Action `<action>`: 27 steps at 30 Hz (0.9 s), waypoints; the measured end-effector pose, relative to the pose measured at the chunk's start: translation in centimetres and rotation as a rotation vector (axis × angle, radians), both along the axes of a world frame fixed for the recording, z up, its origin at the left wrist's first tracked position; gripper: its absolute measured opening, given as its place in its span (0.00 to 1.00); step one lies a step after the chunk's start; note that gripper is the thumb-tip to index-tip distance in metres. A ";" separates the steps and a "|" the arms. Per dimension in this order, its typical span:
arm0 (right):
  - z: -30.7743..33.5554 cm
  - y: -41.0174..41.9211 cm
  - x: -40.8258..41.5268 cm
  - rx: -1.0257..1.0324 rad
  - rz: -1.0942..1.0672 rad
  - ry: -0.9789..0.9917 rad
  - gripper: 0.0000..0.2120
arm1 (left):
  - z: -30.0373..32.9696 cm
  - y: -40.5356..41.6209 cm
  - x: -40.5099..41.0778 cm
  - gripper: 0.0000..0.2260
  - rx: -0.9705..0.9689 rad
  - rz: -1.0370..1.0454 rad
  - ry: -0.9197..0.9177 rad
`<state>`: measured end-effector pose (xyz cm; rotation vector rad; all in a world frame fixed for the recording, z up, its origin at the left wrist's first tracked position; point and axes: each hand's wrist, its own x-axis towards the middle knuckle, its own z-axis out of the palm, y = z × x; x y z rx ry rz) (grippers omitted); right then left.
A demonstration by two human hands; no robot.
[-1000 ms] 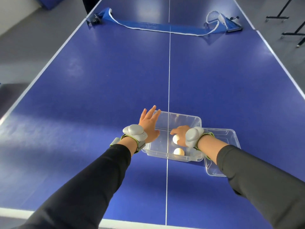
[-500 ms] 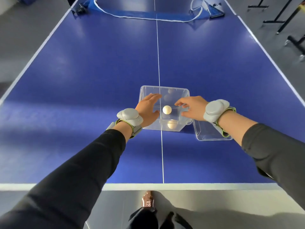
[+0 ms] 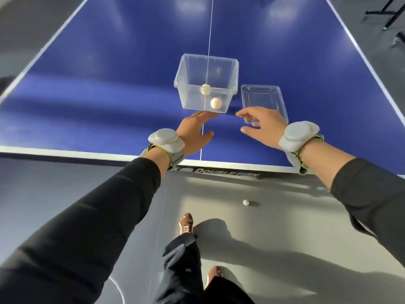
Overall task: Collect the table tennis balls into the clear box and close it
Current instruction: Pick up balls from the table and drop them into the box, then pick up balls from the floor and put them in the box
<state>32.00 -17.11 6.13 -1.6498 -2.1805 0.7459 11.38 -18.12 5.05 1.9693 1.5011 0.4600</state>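
The clear box (image 3: 207,84) stands open and upright on the blue tabletop (image 3: 109,73), astride the white centre line and near the person's edge, within reach of both arms. Two table tennis balls lie inside it: one ball (image 3: 205,88) sits mid-floor and the other ball (image 3: 216,103) rests toward the near wall. A faint pale spot higher up the far wall may be a third ball or only a reflection; the plastic blurs it too much to say.

The lid (image 3: 263,99) lies flat just beside the box on its right, close enough to be lifted straight over when collecting ends. The right hand (image 3: 262,126) hovers at the lid's near edge with its fingers (image 3: 243,113) spread and curled, holding nothing; whether they touch the lid is unclear. The left hand (image 3: 195,132) is flat and open, its fingertips at the box's near bottom edge, probably to steady it or keep it from sliding.

One stray ball (image 3: 246,202) lies on the grey floor (image 3: 285,216) below the table edge, ahead of the person's shoe (image 3: 186,223). By my judgement the box should not be closed yet: that ball needs fetching first, which would explain why the lid sits aside.
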 end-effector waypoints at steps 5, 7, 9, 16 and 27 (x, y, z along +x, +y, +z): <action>-1.4 -4.8 0.6 -0.056 -0.010 0.033 0.18 | -1.0 -4.7 -1.6 0.21 -0.044 0.005 0.031; -1.9 -6.1 0.5 -0.046 -0.029 0.045 0.18 | -1.2 -5.6 -3.2 0.20 -0.054 0.027 0.024; -2.3 -7.3 0.5 -0.038 -0.047 0.058 0.18 | -1.5 -6.3 -5.1 0.19 -0.039 0.058 -0.011; -5.7 -10.4 -1.1 -0.070 -0.156 0.113 0.17 | -2.9 -9.7 -11.4 0.16 -0.059 0.190 -0.078; -14.8 -17.3 -1.8 -0.224 -0.321 0.192 0.17 | -8.2 -15.3 -21.9 0.14 -0.069 0.355 0.003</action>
